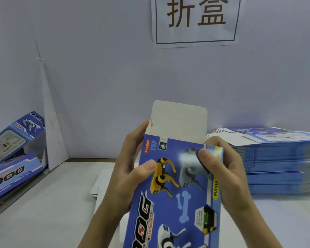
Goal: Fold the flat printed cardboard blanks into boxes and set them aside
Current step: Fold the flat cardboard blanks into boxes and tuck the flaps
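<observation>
I hold a blue printed cardboard box [179, 190] with robot-dog pictures upright in front of me, its white top flap [179, 120] standing open and pointing away. My left hand [131, 169] grips the box's left side, thumb on the printed front. My right hand [222, 169] grips the right side, its thumb on the front near a small blue flap. A tall stack of flat blue blanks [276, 161] lies on the table at the right.
Folded blue boxes [13, 154] lie piled at the left, beside a leaning white board [52, 133]. White flat sheets [100, 183] lie on the white table [43, 212] under the held box. A paper sign [195, 20] hangs on the wall behind.
</observation>
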{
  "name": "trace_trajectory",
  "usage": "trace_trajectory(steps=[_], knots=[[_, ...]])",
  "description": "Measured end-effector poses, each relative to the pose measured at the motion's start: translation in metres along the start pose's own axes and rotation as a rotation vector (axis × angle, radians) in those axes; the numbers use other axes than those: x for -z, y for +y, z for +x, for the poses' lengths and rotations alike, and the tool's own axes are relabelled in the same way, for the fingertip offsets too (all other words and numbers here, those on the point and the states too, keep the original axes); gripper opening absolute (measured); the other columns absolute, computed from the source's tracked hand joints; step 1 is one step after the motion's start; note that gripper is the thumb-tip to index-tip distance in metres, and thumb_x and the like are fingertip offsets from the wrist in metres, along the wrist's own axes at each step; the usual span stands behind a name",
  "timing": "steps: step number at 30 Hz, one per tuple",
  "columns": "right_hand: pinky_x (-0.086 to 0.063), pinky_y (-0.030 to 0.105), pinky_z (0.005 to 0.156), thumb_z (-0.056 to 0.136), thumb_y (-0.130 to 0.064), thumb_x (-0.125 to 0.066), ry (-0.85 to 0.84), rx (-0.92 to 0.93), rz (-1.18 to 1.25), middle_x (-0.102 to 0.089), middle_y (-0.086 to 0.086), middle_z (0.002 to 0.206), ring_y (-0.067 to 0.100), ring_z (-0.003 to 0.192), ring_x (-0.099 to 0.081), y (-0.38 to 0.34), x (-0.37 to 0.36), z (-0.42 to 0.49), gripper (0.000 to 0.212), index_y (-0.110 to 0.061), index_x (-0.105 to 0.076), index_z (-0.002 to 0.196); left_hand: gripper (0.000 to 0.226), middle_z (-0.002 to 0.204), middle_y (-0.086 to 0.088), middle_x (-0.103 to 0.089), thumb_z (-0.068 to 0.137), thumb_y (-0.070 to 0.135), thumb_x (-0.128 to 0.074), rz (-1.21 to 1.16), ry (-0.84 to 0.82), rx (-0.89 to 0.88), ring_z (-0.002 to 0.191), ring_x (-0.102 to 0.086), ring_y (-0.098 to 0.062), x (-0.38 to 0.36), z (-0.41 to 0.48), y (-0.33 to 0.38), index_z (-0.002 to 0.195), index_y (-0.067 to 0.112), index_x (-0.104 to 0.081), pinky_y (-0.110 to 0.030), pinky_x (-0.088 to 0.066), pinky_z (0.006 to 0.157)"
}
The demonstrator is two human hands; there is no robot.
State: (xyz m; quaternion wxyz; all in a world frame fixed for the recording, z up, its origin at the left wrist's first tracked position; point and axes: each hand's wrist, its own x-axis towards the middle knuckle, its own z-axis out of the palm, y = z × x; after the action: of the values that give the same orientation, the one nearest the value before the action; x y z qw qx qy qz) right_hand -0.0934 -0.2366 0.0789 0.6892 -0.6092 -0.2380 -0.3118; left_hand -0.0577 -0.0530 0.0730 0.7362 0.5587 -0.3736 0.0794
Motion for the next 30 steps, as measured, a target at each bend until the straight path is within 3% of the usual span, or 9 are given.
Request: trace_trajectory(steps=[2, 7, 10, 13, 15, 20, 24, 27, 30], knots=[[-0.042, 0.015, 0.046, 0.081, -0.013, -0.059, 0.014, -0.011, 0.032, -0.047, -0.009, 0.056, 0.005, 0.047, -0.048, 0.004, 0.004, -0.002, 0.018, -0.007, -0.044, 0.073, 0.059, 0.130, -0.004, -0.058, 0.075, 0.028, -0.063, 0.030, -0.026, -0.069, 0.102, -0.068, -0.030, 0.002, -0.001, 0.000, 0.132, 0.040, -0.049, -0.039, -0.058, 0.065], [-0.045, 0.018, 0.050, 0.071, -0.029, -0.068, -0.032, -0.040, 0.087, -0.054, -0.001, 0.067, 0.015, 0.054, -0.053, -0.004, 0.003, -0.001, 0.015, -0.018, -0.059, 0.075, 0.027, 0.107, -0.002, -0.066, 0.078, 0.027, -0.058, 0.043, 0.044, -0.129, 0.081, -0.070, -0.024, -0.002, 0.000, -0.003, 0.104, 0.029, -0.062, -0.033, -0.056, 0.060], [-0.038, 0.024, 0.051, 0.071, -0.032, -0.066, -0.049, -0.080, 0.084, -0.049, 0.009, 0.068, 0.025, 0.056, -0.044, -0.007, 0.002, -0.002, 0.016, -0.017, -0.060, 0.074, 0.006, 0.072, 0.007, -0.057, 0.079, 0.026, -0.053, 0.028, 0.053, -0.162, 0.058, -0.057, -0.010, -0.010, 0.000, -0.007, 0.076, 0.026, -0.058, -0.021, -0.047, 0.054], [-0.036, 0.020, 0.046, 0.074, -0.032, -0.063, -0.054, -0.076, 0.064, -0.044, 0.000, 0.056, 0.014, 0.048, -0.040, -0.005, 0.001, -0.003, 0.023, -0.015, -0.050, 0.065, 0.016, 0.058, 0.005, -0.040, 0.075, 0.026, -0.054, -0.048, 0.065, -0.124, 0.047, -0.039, -0.010, -0.011, -0.001, -0.007, 0.061, 0.025, -0.047, -0.021, -0.037, 0.046], [-0.033, 0.020, 0.045, 0.076, -0.032, -0.062, -0.063, -0.060, 0.028, -0.040, -0.003, 0.053, 0.012, 0.046, -0.035, -0.003, -0.002, -0.005, 0.027, -0.017, -0.045, 0.060, 0.021, 0.054, -0.003, -0.032, 0.073, 0.025, -0.055, -0.076, 0.073, -0.111, 0.044, -0.033, -0.014, -0.008, -0.002, -0.006, 0.059, 0.020, -0.040, -0.023, -0.034, 0.044], [-0.039, 0.015, 0.049, 0.077, -0.028, -0.060, -0.081, -0.006, 0.044, -0.048, -0.006, 0.061, 0.007, 0.051, -0.043, -0.009, -0.004, -0.002, 0.012, -0.020, -0.055, 0.070, 0.012, 0.062, 0.005, -0.042, 0.074, 0.023, -0.053, -0.116, 0.074, -0.168, 0.050, -0.042, -0.009, -0.010, 0.000, -0.005, 0.063, 0.022, -0.048, -0.020, -0.041, 0.048], [-0.035, 0.017, 0.047, 0.077, -0.031, -0.061, -0.080, -0.033, 0.005, -0.041, -0.004, 0.053, 0.010, 0.047, -0.036, -0.008, -0.005, -0.003, 0.024, -0.018, -0.047, 0.062, 0.017, 0.053, 0.006, -0.038, 0.071, 0.020, -0.052, -0.186, 0.047, -0.143, 0.042, -0.038, -0.009, -0.011, -0.001, -0.001, 0.056, 0.022, -0.044, -0.016, -0.038, 0.045], [-0.036, 0.017, 0.046, 0.078, -0.034, -0.059, -0.105, -0.042, 0.031, -0.042, -0.006, 0.054, 0.009, 0.047, -0.038, -0.007, -0.009, -0.004, 0.019, -0.021, -0.051, 0.065, 0.019, 0.052, -0.004, -0.030, 0.069, 0.022, -0.053, -0.165, 0.079, -0.124, 0.042, -0.031, -0.017, -0.009, -0.001, 0.001, 0.055, 0.018, -0.040, -0.019, -0.031, 0.044], [-0.037, 0.017, 0.046, 0.078, -0.033, -0.059, -0.104, -0.050, 0.035, -0.043, -0.005, 0.054, 0.010, 0.046, -0.040, -0.009, -0.007, -0.004, 0.021, -0.020, -0.050, 0.065, 0.016, 0.053, -0.002, -0.034, 0.069, 0.022, -0.052, -0.169, 0.070, -0.114, 0.044, -0.036, -0.013, -0.010, -0.001, 0.003, 0.056, 0.021, -0.044, -0.020, -0.036, 0.044]])
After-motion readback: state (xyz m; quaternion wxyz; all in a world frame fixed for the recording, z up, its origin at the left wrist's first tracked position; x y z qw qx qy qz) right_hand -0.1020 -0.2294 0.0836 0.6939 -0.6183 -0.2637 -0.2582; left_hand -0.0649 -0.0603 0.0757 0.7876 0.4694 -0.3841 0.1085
